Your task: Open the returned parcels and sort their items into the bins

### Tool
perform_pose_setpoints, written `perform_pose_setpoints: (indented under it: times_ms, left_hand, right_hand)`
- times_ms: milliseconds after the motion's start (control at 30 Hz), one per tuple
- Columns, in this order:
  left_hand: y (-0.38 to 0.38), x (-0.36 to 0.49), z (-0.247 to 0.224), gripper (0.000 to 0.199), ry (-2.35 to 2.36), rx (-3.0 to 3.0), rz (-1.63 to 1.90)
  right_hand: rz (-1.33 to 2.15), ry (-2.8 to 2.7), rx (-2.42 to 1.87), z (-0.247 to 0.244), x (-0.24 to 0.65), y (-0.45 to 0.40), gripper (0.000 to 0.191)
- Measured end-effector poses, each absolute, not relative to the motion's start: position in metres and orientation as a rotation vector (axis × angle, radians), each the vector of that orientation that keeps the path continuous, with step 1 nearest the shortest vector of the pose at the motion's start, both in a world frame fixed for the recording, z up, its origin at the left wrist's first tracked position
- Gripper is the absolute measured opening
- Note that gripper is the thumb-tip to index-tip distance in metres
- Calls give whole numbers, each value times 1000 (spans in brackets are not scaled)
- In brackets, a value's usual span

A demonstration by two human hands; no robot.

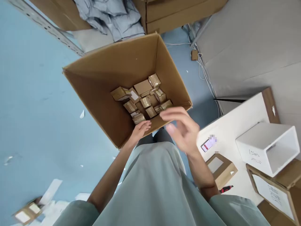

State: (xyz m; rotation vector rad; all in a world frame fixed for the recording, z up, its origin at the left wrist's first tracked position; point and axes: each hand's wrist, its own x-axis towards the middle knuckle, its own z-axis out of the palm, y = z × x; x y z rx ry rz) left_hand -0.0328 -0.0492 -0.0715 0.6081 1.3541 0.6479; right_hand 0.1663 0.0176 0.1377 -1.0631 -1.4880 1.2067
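Tall carton (117, 61) walls corral loose parcels (143, 87).
Near side: left hand (140, 129) empty, fingers outstretched; right hand (183, 127) empty, thumb and fingers apart.

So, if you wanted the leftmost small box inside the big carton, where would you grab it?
Probably from above, through the open top of the carton, since its tall walls block the sides. I'd pinch the leftmost box across two opposite faces: its left looks free for fingers, while the next box sits close on its right.
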Motion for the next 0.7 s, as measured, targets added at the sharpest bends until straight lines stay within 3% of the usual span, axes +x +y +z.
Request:
perform_pose_setpoints:
  times_ms: [167, 367, 567, 700]
  left_hand:
    - [0, -56, -130, 52, 1516, 344, 663]
    - [72, -78, -247, 30, 1728, 182, 612]
    - [122, -93, -392, 46, 1849, 146, 577]
    - [145, -100, -485, 50, 1897, 232, 594]
  right_hand:
    - [1449, -1478, -1433, -44, 153, 101, 38]
    - [1706, -1604, -1808, -229, 158, 163, 38]
    - [1749, -1644, -1976, -403, 150, 220, 57]
    - [1709, -1570, -2013, -508, 143, 253, 58]
